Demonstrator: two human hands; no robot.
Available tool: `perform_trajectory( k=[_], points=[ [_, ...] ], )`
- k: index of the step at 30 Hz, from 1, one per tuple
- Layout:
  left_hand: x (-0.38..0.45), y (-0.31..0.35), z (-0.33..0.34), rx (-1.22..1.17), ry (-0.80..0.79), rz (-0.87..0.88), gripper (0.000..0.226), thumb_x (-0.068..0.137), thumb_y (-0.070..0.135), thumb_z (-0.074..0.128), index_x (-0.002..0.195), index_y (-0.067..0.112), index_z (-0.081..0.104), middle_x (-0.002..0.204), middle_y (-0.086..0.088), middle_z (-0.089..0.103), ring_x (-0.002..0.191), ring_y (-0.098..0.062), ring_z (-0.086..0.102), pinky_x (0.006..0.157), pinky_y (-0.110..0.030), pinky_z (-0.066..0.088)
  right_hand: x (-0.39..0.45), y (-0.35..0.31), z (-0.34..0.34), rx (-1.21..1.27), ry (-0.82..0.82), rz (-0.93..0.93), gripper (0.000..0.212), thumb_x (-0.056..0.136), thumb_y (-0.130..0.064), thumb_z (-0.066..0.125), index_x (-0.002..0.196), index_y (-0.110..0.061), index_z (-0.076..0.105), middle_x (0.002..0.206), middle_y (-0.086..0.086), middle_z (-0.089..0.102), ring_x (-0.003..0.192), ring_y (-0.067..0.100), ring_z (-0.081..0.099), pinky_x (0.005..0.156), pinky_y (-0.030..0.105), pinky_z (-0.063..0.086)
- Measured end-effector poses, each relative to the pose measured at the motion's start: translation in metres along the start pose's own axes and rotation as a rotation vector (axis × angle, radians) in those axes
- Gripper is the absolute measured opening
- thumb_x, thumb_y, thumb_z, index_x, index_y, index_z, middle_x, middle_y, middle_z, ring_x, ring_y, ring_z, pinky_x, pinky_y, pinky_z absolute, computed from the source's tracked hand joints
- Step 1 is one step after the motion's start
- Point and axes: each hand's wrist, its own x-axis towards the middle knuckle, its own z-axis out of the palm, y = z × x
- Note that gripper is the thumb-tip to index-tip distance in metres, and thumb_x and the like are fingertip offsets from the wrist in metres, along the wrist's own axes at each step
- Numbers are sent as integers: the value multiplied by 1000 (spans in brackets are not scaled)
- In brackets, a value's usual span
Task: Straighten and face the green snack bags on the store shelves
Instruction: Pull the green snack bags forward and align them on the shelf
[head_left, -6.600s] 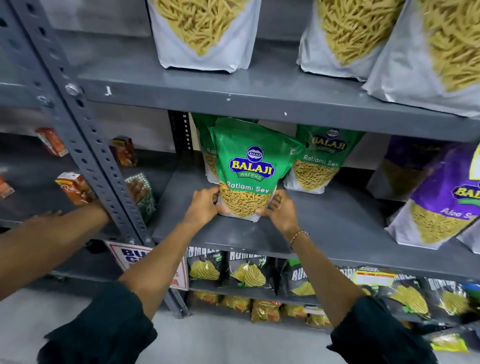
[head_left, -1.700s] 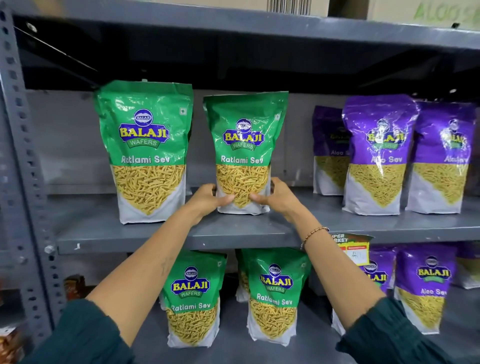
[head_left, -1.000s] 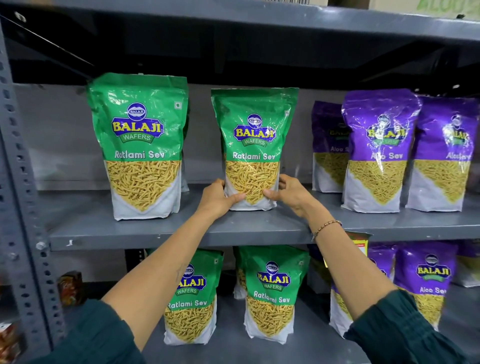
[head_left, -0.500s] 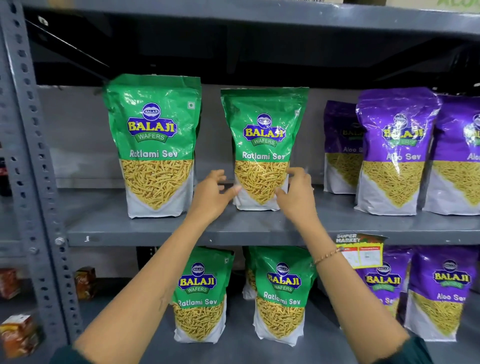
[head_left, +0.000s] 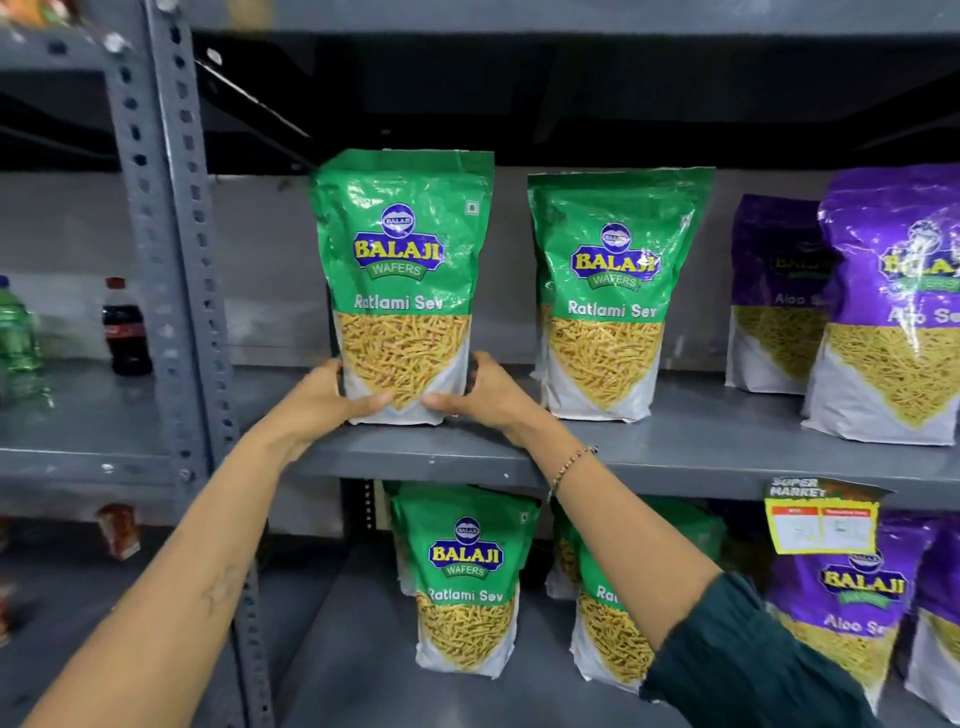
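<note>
Both hands, left (head_left: 332, 397) and right (head_left: 485, 397), clamped the base of the left green bag (head_left: 402, 286) standing near the shelf (head_left: 701, 457) front edge, and a lopsided squeeze could well have tipped that tall pouch onto its neighbour (head_left: 608, 296).

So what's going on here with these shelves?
A person is tidying snack bags on a grey shelf. Both hands grip the base of the left green bag, left hand and right hand on either side, as it stands upright facing out. The second green bag beside it stands facing front, untouched. More green bags sit on the shelf below.
</note>
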Motion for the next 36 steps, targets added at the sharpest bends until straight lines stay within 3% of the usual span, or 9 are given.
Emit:
perform_trajectory(
  k=[5,10,13,17,23,28,31,34,36],
  points=[
    [18,-3,-6,-41,-1,-7,83,48,26,88,122,10,53,124,-8,64,115,-23,59,104,-44,44,11,-8,14,77,115,50,82,63,-26,84,130,-4,40,136,11,50,124,29,47,96,35,43],
    [35,-12,-8,-58,-28,-24,75,57,16,87,123,9,53,124,-8,64,116,-24,58,106,-45,43,17,-11,18,85,137,60,69,66,-20,82,123,-6,45,131,10,54,109,19,49,85,30,41],
    [40,-15,-6,-81,-46,-17,72,60,14,86,124,9,52,125,-7,63,116,-23,58,107,-44,42,20,-10,20,109,141,60,65,68,-17,81,122,-4,48,130,10,56,115,22,52,96,36,45],
    [39,-17,-4,-78,-26,2,69,61,18,86,121,11,52,125,-6,63,116,-23,57,106,-41,42,21,-12,24,73,105,96,73,71,-20,78,131,-4,40,138,12,50,124,29,48,107,44,40],
    [38,-18,-3,-15,-24,32,58,65,25,84,114,19,53,125,-2,61,115,-20,55,102,-35,42,19,-12,26,59,97,102,72,73,-21,76,132,-6,39,138,13,50,125,29,47,108,46,38],
    [35,-15,0,44,14,22,71,69,29,81,129,13,46,135,-3,53,118,-18,49,95,-28,37,20,-13,27,36,106,125,76,73,-23,76,135,-6,36,141,13,47,127,29,45,110,46,36],
    [28,-10,0,101,-7,11,77,72,33,78,135,11,39,143,-6,47,128,-23,45,101,-29,36,15,-16,27,48,65,114,63,77,-22,73,130,-5,43,135,13,53,123,29,49,109,45,38],
    [6,4,-2,260,145,73,85,76,37,73,140,4,28,146,-14,41,133,-31,39,109,-41,35,-4,-24,29,-69,145,105,47,82,-28,67,115,0,50,118,13,60,108,27,56,96,42,46],
    [-22,13,1,233,389,235,64,82,32,65,133,5,39,132,-14,54,122,-29,50,103,-41,40,-24,-28,32,-187,353,10,35,85,-27,63,107,-1,53,105,13,61,93,25,57,82,38,48]
  ],
)
